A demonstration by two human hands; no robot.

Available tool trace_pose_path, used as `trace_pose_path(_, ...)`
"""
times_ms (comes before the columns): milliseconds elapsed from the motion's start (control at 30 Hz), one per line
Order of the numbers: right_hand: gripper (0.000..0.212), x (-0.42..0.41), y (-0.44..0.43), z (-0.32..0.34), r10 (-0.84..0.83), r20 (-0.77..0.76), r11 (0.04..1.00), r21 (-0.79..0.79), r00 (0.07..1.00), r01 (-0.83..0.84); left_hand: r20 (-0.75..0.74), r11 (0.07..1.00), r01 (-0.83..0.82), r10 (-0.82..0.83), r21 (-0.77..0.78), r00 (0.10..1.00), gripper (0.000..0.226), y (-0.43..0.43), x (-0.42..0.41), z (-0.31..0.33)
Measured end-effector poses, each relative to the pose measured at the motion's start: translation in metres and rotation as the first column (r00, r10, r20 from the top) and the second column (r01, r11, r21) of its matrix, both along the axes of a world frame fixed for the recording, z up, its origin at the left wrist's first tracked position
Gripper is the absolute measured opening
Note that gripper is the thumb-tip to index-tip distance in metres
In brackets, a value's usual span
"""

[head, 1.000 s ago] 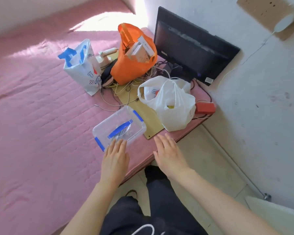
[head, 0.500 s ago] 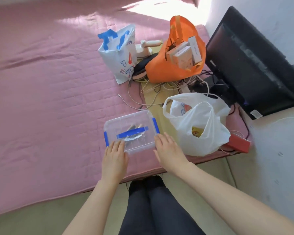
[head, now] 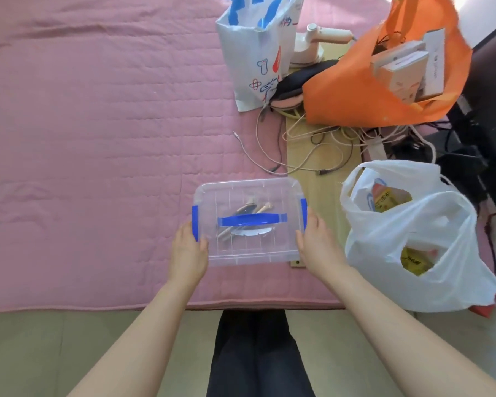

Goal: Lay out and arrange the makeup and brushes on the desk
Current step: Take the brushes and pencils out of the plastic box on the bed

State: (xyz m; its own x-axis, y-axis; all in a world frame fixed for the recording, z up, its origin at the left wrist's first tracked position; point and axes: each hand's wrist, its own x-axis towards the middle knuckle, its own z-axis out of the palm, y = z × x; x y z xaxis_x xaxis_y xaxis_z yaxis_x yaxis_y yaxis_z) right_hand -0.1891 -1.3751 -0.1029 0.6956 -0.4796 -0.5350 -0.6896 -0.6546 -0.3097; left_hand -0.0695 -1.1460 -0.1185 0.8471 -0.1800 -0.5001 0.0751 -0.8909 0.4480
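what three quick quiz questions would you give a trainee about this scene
1. True or false: the clear box is closed.
2. The white plastic bag lies on which side of the box? A left; B right; C behind.
3. Fill in: the left hand and right hand hold the box at its ___ side clips.
Key: 1 true; 2 B; 3 blue.

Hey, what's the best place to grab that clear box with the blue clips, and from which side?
Take the clear box by its two short ends, at the blue clips, one hand from each side, as the left hand and right hand grip it now. It lies flat and wide, and the blue handle is folded flat on the lid.
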Motion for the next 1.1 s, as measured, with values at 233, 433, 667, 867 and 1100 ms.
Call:
trace_pose_path(233, 0.058, 0.009, -0.002, -0.052, -0.163, 0.036, 0.986, -0.014, 0.986, 0.164, -0.154, 0.944, -0.319, 0.303, -0.088, 0.94, 0.027, -0.005, 0.01, -0.056)
trace_pose_path(433, 0.047, 0.003, -0.005, -0.072, -0.22, 0.177, 0.972, -0.039, 0.959, 0.23, -0.063, 0.917, -0.337, 0.331, -0.212, 0.942, 0.028, -0.003, -0.001, -0.073)
trace_pose_path(667, 0.05, -0.003, -0.004, -0.085, -0.195, 0.23, 0.972, -0.081, 0.953, 0.219, -0.027, 0.844, -0.426, 0.443, -0.327, 0.896, 0.025, -0.007, -0.007, -0.085)
trace_pose_path(867, 0.046, -0.003, 0.0, -0.092, -0.326, 0.299, 0.939, -0.006, 0.897, 0.343, -0.029, 0.841, -0.42, 0.437, -0.34, 0.899, 0.039, -0.001, -0.004, -0.093)
trace_pose_path(1100, 0.04, 0.0, -0.003, -0.092, -0.513, 0.275, 0.858, 0.129, 0.813, 0.497, -0.173, 0.744, -0.588, 0.564, -0.317, 0.807, 0.039, 0.001, 0.004, -0.088)
